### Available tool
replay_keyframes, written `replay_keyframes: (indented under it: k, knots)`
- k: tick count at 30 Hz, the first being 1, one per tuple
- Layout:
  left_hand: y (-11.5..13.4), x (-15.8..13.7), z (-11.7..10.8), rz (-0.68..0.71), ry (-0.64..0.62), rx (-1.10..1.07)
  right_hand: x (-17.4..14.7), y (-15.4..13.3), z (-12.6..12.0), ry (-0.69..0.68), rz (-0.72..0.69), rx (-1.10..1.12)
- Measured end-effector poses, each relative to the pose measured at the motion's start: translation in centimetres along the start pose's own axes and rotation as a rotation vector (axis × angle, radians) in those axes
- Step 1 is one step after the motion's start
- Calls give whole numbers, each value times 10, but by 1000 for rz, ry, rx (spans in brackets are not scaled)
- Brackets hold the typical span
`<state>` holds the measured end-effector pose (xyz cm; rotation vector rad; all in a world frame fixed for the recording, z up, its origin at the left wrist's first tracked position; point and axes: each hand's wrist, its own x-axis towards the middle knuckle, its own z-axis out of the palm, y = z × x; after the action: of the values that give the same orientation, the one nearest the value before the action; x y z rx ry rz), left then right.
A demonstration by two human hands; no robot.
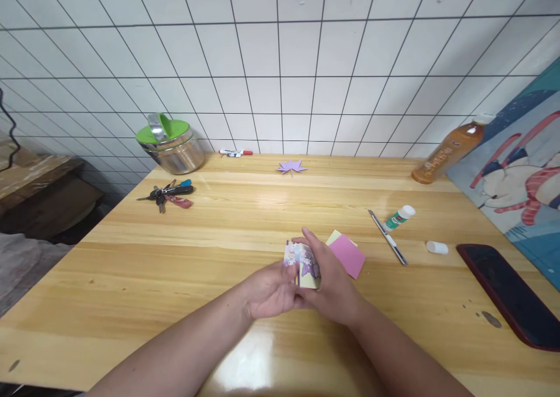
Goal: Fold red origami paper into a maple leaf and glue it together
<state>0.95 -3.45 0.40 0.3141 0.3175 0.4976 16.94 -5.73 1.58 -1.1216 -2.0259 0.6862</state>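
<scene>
My left hand [275, 292] is closed on a small cartoon-printed paper piece [308, 269], cream and purple, that looks folded or layered; whether it is a card or a pad I cannot tell. My right hand [336, 283] wraps around its right side, thumb and fingers along the edges. Both hands are just above the table, and the fingers hide part of the piece. Behind my right hand lie a pink paper square [347, 256] and a pale yellow paper [335, 236] partly under it. A purple paper maple leaf [291, 167] rests near the wall.
To the right are a utility knife [388, 238], a glue stick [399, 217], a white cap [436, 247] and a phone [511, 295]. An orange drink bottle [450, 152] leans at the back right. Keys [168, 194], a green-lidded steel pot [175, 146] and a marker [236, 153] lie left.
</scene>
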Motion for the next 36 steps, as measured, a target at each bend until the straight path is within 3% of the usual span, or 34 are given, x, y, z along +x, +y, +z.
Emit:
replay_keyframes:
  k: [6,11,18,25,29,33,36]
  knots:
    - [0,0,3,93,30,51,-1,2,8,-2,-111,-156]
    - [0,-1,9,47,-51,214,-3,2,4,-16,-169,-204]
    - [-1,-2,17,45,-112,239,-3,-2,0,76,-218,-218]
    - [2,-5,12,154,-147,578,-4,-1,5,134,-398,-291]
    - [10,-9,2,362,-80,743,-9,-7,-12,40,-374,-189]
    - [21,-12,-3,342,22,857,-12,-12,-28,95,-363,-138]
    - [24,-11,-5,310,17,862,-10,-11,-31,119,-362,-232]
